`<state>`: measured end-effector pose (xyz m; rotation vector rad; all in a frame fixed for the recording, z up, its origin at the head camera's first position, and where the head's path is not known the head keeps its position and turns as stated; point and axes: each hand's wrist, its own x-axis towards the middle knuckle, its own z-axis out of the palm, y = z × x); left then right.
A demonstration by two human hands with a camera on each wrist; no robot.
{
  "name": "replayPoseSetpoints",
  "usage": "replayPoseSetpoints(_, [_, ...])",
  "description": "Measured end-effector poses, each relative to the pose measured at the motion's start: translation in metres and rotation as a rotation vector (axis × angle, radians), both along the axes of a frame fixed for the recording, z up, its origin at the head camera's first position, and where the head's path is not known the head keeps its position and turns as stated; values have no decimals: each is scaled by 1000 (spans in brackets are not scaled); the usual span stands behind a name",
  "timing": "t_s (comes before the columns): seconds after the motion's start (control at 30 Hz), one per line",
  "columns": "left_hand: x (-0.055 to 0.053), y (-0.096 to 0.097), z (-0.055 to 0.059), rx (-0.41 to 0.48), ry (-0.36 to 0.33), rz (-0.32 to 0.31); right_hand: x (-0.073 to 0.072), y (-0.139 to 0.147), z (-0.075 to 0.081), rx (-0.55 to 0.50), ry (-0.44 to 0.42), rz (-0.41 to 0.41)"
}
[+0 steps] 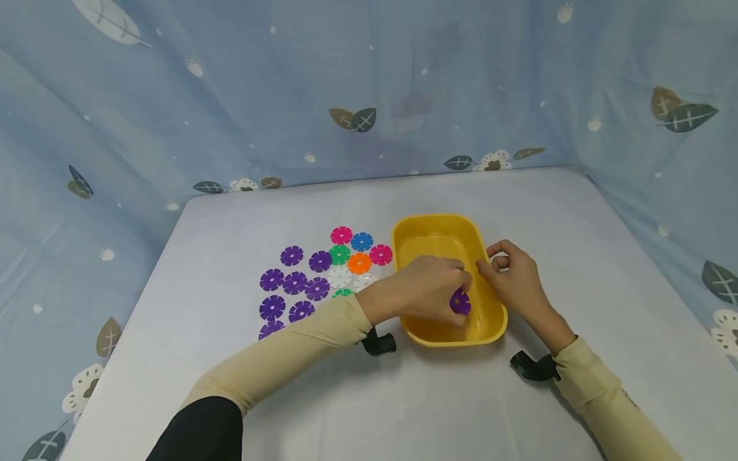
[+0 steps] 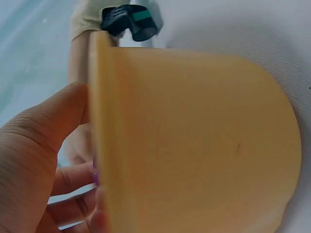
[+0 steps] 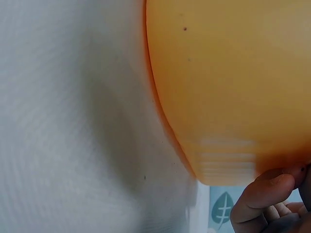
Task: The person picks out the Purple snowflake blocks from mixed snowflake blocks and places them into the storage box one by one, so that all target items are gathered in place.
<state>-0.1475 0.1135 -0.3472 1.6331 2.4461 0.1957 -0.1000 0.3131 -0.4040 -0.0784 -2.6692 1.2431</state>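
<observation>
A yellow plastic basin [image 1: 441, 224] stands on the white table. My left hand [image 1: 429, 288] reaches over its left side and, inside it, holds a purple flower-shaped disc [image 1: 460, 301] with curled fingers. The left wrist view shows the basin's outer wall [image 2: 204, 136] beside the thumb, and only a sliver of purple by the fingers. At the basin's right rim, my right hand [image 1: 513, 275] pinches the edge between thumb and bent fingers. In the right wrist view its fingers [image 3: 262, 196] lie against the basin wall [image 3: 233, 87]. My left hand and forearm hide part of the basin's inside.
Several purple discs [image 1: 295, 282] lie flat left of the basin. Nearer to it are pink [image 1: 380, 255], blue [image 1: 361, 241], green [image 1: 339, 254], orange [image 1: 359, 263] and white discs [image 1: 339, 277], some partly behind the left forearm. A patterned blue curtain [image 1: 369, 83] surrounds the table.
</observation>
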Motion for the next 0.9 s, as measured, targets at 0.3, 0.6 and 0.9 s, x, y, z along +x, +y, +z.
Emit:
replayPoseSetpoints(0.3, [-4,20,-6,-42,-7,-48,-2,2,1,-24,-4,12])
replayPoseSetpoints(0.6, [-6,29,-15,-34,-68,-85,-2,1,1,-24,11,24])
replayPoseSetpoints(0.9, [0,38,-28,-54,-100,-95,-1,2,3,-26,3,19])
